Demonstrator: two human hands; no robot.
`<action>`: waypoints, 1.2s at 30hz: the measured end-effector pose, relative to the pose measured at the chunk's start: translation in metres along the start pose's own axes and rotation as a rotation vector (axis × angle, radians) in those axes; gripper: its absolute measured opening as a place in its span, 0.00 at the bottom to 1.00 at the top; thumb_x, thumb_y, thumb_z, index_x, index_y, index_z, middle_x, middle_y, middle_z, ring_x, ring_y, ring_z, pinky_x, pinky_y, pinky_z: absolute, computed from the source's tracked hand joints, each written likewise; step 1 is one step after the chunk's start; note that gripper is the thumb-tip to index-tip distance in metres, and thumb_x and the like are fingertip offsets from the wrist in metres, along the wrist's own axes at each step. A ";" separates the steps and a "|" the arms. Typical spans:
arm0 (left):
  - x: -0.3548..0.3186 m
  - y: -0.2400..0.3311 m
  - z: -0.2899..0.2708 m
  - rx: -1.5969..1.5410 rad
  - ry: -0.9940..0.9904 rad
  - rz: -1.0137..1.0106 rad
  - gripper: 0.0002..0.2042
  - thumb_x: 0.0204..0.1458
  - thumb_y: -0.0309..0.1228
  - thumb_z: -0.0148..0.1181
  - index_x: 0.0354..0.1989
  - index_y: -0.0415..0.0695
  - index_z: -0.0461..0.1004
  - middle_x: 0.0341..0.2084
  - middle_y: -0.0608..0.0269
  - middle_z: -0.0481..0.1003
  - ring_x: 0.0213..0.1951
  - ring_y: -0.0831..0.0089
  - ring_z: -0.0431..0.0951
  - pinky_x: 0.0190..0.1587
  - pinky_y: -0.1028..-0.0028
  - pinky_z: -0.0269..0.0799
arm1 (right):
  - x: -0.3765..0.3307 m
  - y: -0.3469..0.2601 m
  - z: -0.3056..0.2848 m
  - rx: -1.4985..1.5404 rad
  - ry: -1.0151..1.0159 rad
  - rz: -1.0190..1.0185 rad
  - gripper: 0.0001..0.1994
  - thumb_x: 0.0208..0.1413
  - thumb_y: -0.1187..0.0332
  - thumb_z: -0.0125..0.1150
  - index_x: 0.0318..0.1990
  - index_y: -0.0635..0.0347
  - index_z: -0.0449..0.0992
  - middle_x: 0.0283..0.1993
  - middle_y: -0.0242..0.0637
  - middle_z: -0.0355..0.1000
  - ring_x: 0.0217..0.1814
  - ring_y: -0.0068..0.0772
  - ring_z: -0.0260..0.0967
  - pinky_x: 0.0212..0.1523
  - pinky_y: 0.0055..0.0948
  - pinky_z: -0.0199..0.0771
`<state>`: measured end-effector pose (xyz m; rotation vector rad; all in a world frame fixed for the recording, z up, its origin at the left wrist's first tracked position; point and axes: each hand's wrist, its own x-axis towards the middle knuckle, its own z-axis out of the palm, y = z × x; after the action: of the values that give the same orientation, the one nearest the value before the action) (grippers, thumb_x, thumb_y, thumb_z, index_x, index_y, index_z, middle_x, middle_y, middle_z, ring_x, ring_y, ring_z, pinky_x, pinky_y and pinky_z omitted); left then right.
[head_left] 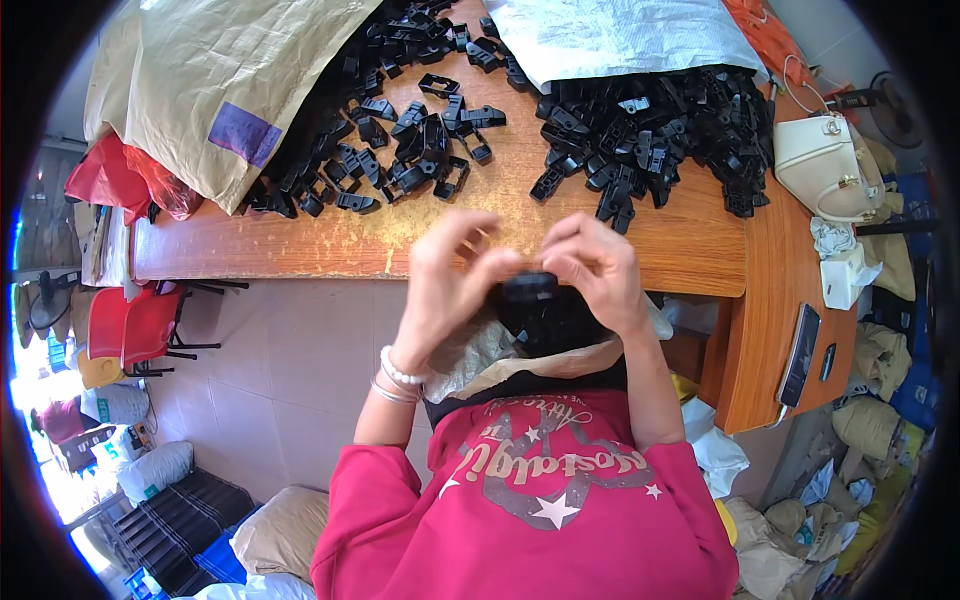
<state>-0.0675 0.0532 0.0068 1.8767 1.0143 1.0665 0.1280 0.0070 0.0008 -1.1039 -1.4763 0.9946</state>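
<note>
Both hands are raised over an open sack on my lap, with black plastic parts inside. My left hand is blurred, its fingers curved and apart from the thumb, the thumb tip near the right hand. My right hand has thumb and fingers pinched together; what they hold, if anything, is too small or blurred to tell. Just below the fingertips is a black plastic part, smeared by motion; whether a finger touches it cannot be told.
On the wooden table lie loose black plastic parts and a denser heap spilling from a white woven sack. A tan sack lies left. At right are a cream handbag and a phone. A red chair stands left.
</note>
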 end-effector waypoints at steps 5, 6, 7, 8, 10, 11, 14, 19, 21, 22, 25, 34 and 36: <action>0.034 -0.030 -0.007 0.791 0.148 0.099 0.07 0.46 0.26 0.64 0.32 0.39 0.75 0.27 0.59 0.68 0.26 0.63 0.71 0.28 0.70 0.67 | 0.037 0.018 0.004 -1.014 0.242 -0.326 0.13 0.46 0.80 0.56 0.41 0.62 0.78 0.47 0.41 0.69 0.49 0.40 0.65 0.46 0.34 0.66; 0.034 -0.030 -0.006 0.798 0.134 0.105 0.06 0.45 0.24 0.63 0.32 0.40 0.75 0.27 0.59 0.67 0.29 0.62 0.71 0.30 0.68 0.67 | 0.039 0.023 0.004 -1.092 0.223 -0.295 0.14 0.45 0.80 0.54 0.40 0.61 0.78 0.52 0.41 0.66 0.54 0.40 0.62 0.48 0.37 0.63; 0.031 -0.028 -0.005 0.755 0.122 0.129 0.05 0.46 0.25 0.62 0.31 0.39 0.74 0.28 0.58 0.67 0.31 0.61 0.71 0.30 0.67 0.67 | 0.040 0.022 0.005 -1.092 0.222 -0.296 0.14 0.45 0.80 0.54 0.40 0.61 0.78 0.52 0.41 0.66 0.54 0.40 0.62 0.48 0.37 0.63; 0.028 -0.024 -0.005 0.712 0.111 0.152 0.05 0.47 0.25 0.60 0.30 0.38 0.72 0.29 0.56 0.66 0.34 0.60 0.71 0.31 0.66 0.68 | 0.041 0.020 0.006 -1.093 0.217 -0.297 0.13 0.44 0.80 0.56 0.40 0.61 0.78 0.49 0.41 0.68 0.52 0.41 0.63 0.47 0.36 0.64; 0.023 -0.021 -0.005 0.538 0.118 0.172 0.06 0.46 0.22 0.61 0.32 0.38 0.71 0.34 0.54 0.70 0.37 0.59 0.73 0.36 0.66 0.70 | 0.039 0.017 0.007 -1.092 0.207 -0.297 0.13 0.44 0.80 0.57 0.40 0.61 0.78 0.47 0.41 0.69 0.50 0.41 0.65 0.46 0.36 0.64; 0.020 -0.019 -0.004 0.404 0.123 0.153 0.07 0.46 0.21 0.61 0.33 0.37 0.71 0.35 0.53 0.72 0.37 0.58 0.75 0.37 0.67 0.71 | 0.037 0.016 0.008 -0.914 0.214 -0.266 0.13 0.44 0.80 0.59 0.40 0.61 0.77 0.44 0.41 0.70 0.47 0.41 0.66 0.45 0.36 0.64; 0.007 -0.006 -0.001 0.008 0.053 -0.204 0.09 0.47 0.19 0.60 0.38 0.36 0.71 0.33 0.54 0.75 0.34 0.65 0.78 0.35 0.72 0.74 | 0.029 0.006 0.011 -0.632 0.250 -0.222 0.16 0.42 0.80 0.65 0.42 0.63 0.76 0.37 0.42 0.72 0.41 0.42 0.69 0.43 0.35 0.66; 0.003 -0.001 -0.004 -0.029 -0.134 -0.171 0.15 0.48 0.18 0.62 0.45 0.34 0.72 0.36 0.60 0.76 0.36 0.78 0.78 0.35 0.82 0.75 | 0.026 -0.002 0.015 -0.477 0.113 -0.379 0.17 0.44 0.82 0.62 0.45 0.66 0.76 0.39 0.41 0.72 0.41 0.42 0.69 0.41 0.36 0.71; 0.001 -0.001 -0.004 -0.349 -0.156 -0.460 0.15 0.49 0.19 0.62 0.46 0.31 0.71 0.28 0.60 0.76 0.28 0.78 0.78 0.32 0.79 0.75 | 0.026 -0.006 0.016 -0.485 0.105 -0.390 0.16 0.44 0.83 0.61 0.44 0.66 0.76 0.39 0.41 0.71 0.41 0.42 0.69 0.41 0.36 0.71; 0.001 0.003 -0.002 -0.349 -0.158 -0.460 0.15 0.49 0.19 0.62 0.46 0.31 0.71 0.28 0.60 0.76 0.28 0.78 0.78 0.32 0.79 0.75 | 0.024 -0.006 0.017 -0.485 0.106 -0.390 0.16 0.44 0.83 0.61 0.44 0.66 0.76 0.39 0.41 0.71 0.41 0.42 0.69 0.41 0.36 0.71; 0.000 0.014 0.004 -0.604 -0.068 -0.552 0.15 0.51 0.19 0.60 0.47 0.30 0.70 0.26 0.61 0.77 0.25 0.80 0.78 0.31 0.79 0.75 | 0.020 -0.004 0.018 -0.555 0.088 -0.425 0.16 0.45 0.81 0.61 0.45 0.65 0.77 0.40 0.42 0.71 0.42 0.42 0.69 0.42 0.36 0.71; -0.017 0.018 0.013 -0.142 -0.004 -0.124 0.16 0.49 0.19 0.59 0.47 0.39 0.71 0.35 0.55 0.78 0.30 0.68 0.80 0.33 0.76 0.76 | 0.006 -0.010 0.032 0.133 0.257 0.079 0.14 0.51 0.77 0.61 0.46 0.64 0.76 0.41 0.42 0.74 0.40 0.32 0.73 0.42 0.27 0.72; -0.012 0.011 0.004 -0.064 -0.033 -0.038 0.16 0.48 0.20 0.61 0.47 0.39 0.71 0.34 0.56 0.78 0.31 0.70 0.80 0.32 0.76 0.76 | 0.004 -0.009 0.022 -0.016 0.186 -0.023 0.11 0.51 0.77 0.61 0.43 0.65 0.78 0.38 0.41 0.75 0.38 0.31 0.73 0.40 0.26 0.72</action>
<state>-0.0648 0.0373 0.0105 1.8105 0.9820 1.0310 0.1051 0.0078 0.0066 -1.1564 -1.3461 0.8420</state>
